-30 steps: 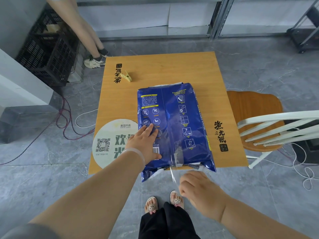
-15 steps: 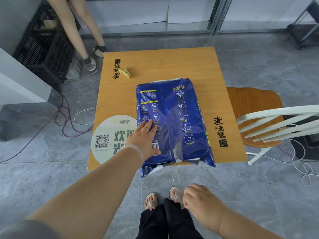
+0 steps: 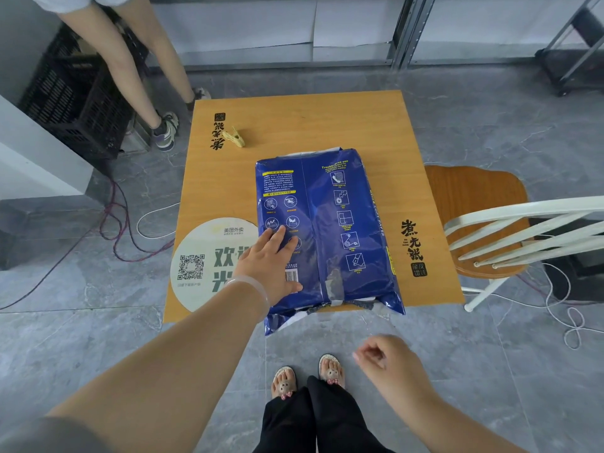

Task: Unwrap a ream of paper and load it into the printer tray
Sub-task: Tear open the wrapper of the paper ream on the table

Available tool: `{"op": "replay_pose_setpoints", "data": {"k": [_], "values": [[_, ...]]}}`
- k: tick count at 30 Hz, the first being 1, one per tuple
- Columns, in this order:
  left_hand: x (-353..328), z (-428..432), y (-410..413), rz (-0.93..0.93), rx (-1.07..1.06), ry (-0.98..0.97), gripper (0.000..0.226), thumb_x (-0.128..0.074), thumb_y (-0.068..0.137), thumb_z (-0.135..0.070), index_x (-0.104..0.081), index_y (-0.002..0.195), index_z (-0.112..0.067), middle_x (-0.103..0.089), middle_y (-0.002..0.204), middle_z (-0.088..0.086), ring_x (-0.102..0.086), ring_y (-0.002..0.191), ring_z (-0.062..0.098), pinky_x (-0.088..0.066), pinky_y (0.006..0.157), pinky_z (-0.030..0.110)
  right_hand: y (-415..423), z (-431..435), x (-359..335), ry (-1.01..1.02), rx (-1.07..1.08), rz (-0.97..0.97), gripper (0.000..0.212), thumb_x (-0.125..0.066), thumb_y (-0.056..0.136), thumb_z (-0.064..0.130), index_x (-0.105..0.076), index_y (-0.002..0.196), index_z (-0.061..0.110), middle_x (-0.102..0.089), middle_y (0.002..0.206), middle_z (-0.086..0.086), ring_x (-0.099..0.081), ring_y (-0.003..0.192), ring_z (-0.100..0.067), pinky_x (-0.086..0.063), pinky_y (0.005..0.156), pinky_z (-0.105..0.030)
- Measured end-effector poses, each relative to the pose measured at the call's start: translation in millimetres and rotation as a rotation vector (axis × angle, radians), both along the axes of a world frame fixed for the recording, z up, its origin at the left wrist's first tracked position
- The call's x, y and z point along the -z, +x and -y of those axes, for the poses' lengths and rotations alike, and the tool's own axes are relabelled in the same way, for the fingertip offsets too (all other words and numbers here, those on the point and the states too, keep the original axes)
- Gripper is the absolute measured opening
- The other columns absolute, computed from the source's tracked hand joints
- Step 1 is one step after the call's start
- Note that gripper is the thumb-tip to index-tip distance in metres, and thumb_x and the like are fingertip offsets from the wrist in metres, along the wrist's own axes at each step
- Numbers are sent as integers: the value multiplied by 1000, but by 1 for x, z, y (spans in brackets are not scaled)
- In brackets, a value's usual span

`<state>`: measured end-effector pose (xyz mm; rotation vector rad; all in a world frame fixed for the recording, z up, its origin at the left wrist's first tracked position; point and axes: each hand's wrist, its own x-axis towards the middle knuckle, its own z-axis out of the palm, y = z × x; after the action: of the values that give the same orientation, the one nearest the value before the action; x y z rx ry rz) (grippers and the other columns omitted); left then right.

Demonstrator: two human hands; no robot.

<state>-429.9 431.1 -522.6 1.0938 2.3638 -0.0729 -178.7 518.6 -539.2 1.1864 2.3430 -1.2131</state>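
A blue-wrapped ream of paper [image 3: 340, 223] lies lengthwise on the wooden table [image 3: 310, 125], its near end hanging over the front edge. The wrapper flaps there are loose, and white paper [image 3: 361, 300] shows under them. A torn patch of clear tape [image 3: 335, 284] sits on the seam near that end. My left hand [image 3: 271, 266] lies flat on the ream's near left part, fingers spread. My right hand [image 3: 385, 358] hangs below the table edge, clear of the ream, fingers curled with thumb and forefinger close together. I see nothing in it. No printer is in view.
A yellow clothespin [image 3: 233, 137] lies at the table's far left, a round QR sticker [image 3: 202, 266] at its near left. A wooden chair [image 3: 474, 197] stands to the right. Another person's legs [image 3: 147, 76], a black crate [image 3: 75, 99] and floor cables [image 3: 130, 237] are on the left.
My right hand drew back from the ream's near end, pulling a clear tape strip off, then dropped lower and to the right. The strip is no longer visible. My left hand stayed put.
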Motion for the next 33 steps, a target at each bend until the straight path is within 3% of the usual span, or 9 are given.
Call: {"op": "replay_pose_setpoints", "data": {"k": [1,3,6,9,11,17,24,31,33], "values": [[-1,0,1,-7,6,3,91,-57,83,-57,-3,151,-32,10,162,-7,8,149,17,-13,119,43,-12,-1,-4,15,12,-34,5,-66,82,38,-64,85,34,-65,91,12,-61,84,-2,-48,73,-15],[-3,-1,4,-18,22,11,86,-56,85,-54,-4,151,-33,8,162,-6,7,149,17,-10,119,43,-36,-1,-9,-28,32,-28,28,-61,85,39,-64,111,29,-64,108,12,-57,93,1,-40,72,-10],[-5,0,9,-13,51,41,80,-55,88,-48,-6,150,-37,6,162,-7,5,149,16,-8,119,41,-65,4,-10,-196,129,52,47,-59,86,43,-56,129,24,-62,120,3,-55,97,-8,-44,77,-20],[-6,0,13,15,92,51,76,-53,89,-48,-9,150,-39,5,162,-9,5,149,15,-5,120,38,-81,7,-10,-307,246,62,35,-58,87,43,-67,113,20,-64,95,1,-61,90,-17,-54,87,-38],[-6,1,15,26,120,37,74,-51,88,-52,-10,149,-41,5,162,-9,6,149,15,-3,120,38,-87,9,-7,-282,189,123,22,-57,90,33,-66,102,17,-64,96,-5,-62,93,-23,-52,92,-41],[-1,2,13,17,155,-9,73,-48,88,-57,-11,149,-41,8,162,-7,7,149,17,-2,121,39,-71,12,3,-391,437,95,20,-67,84,39,-63,76,21,-64,75,1,-55,66,-12,-45,65,-27],[-1,0,12,24,158,-14,74,-49,87,-57,-12,149,-42,8,162,-8,7,149,17,-3,120,39,-68,10,23,-392,421,133,22,-69,82,40,-66,88,19,-66,87,4,-59,84,-14,-43,73,-24],[0,1,11,19,163,-11,73,-49,88,-57,-11,149,-42,9,162,-7,8,149,17,-2,120,38,-73,7,31,-401,445,105,28,-70,82,34,-70,102,14,-70,95,-1,-62,85,-17,-46,65,-24],[-1,1,12,20,167,-10,73,-49,88,-56,-11,149,-41,9,162,-7,8,149,17,-1,121,39,-65,6,27,-445,465,55,30,-71,81,35,-69,105,17,-69,100,3,-63,92,-16,-50,75,-26]]}}
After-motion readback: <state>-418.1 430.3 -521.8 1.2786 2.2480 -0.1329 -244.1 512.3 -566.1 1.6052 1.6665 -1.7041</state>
